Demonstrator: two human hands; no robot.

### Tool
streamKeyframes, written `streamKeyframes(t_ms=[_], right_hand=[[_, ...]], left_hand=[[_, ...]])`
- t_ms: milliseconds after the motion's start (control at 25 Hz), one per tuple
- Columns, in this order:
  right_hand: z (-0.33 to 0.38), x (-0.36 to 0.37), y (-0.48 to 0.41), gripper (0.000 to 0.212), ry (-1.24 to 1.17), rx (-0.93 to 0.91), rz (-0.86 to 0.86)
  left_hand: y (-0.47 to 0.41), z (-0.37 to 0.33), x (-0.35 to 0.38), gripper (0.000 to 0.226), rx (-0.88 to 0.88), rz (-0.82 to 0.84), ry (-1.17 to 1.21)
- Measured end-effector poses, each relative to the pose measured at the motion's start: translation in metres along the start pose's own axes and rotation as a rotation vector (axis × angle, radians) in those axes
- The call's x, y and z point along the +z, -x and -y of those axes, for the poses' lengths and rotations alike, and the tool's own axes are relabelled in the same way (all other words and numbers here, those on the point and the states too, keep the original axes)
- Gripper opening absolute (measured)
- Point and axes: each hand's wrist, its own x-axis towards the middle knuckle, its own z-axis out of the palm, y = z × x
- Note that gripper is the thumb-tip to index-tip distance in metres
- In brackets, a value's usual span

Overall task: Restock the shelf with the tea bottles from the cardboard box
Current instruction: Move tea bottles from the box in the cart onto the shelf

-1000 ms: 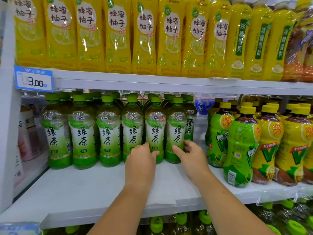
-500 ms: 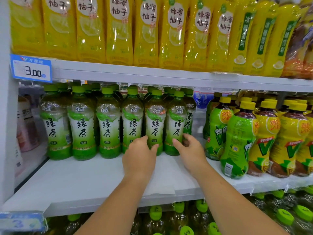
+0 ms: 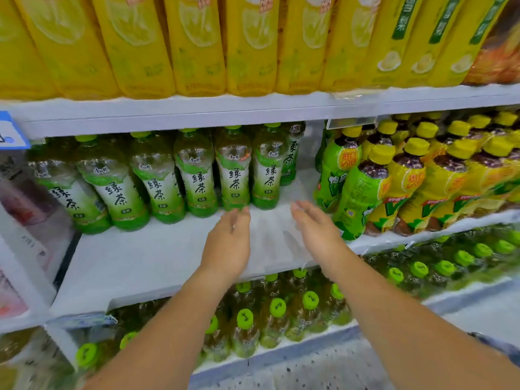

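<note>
Several green tea bottles [image 3: 233, 175] with green caps and white-green labels stand in a row on the white middle shelf [image 3: 146, 260]. My left hand [image 3: 228, 240] hovers just in front of the row, fingers extended and empty. My right hand [image 3: 316, 230] is beside it, a little to the right, also empty with fingers apart, over the bare shelf strip in front of the rightmost green tea bottles [image 3: 268, 178]. Neither hand touches a bottle. The cardboard box is out of view.
Yellow-capped lemon tea bottles [image 3: 394, 184] crowd the shelf right of my right hand. Tall yellow bottles [image 3: 194, 43] fill the upper shelf. Green-capped bottles [image 3: 277, 313] sit on the lower shelf beneath my forearms. A blue price tag [image 3: 11, 130] is at far left.
Both hands have let go of the front green tea bottles and pulled back toward me with fingers spread. The view has dipped downward, showing more of the lower shelf.
</note>
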Motion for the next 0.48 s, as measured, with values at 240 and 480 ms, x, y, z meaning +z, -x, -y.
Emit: streamKeyframes(t_ms=[240, 480], right_hand=[[0.007, -0.048, 0.122, 0.048, 0.032, 0.128, 0.032], [-0.031, -0.124, 0.254, 0.049, -0.038, 0.331, -0.145]], left_hand=[[0.120, -0.031, -0.009, 0.047, -0.102, 0.254, 0.014], [0.237, -0.035, 0.010, 0.049, -0.210, 0.527, -0.016]])
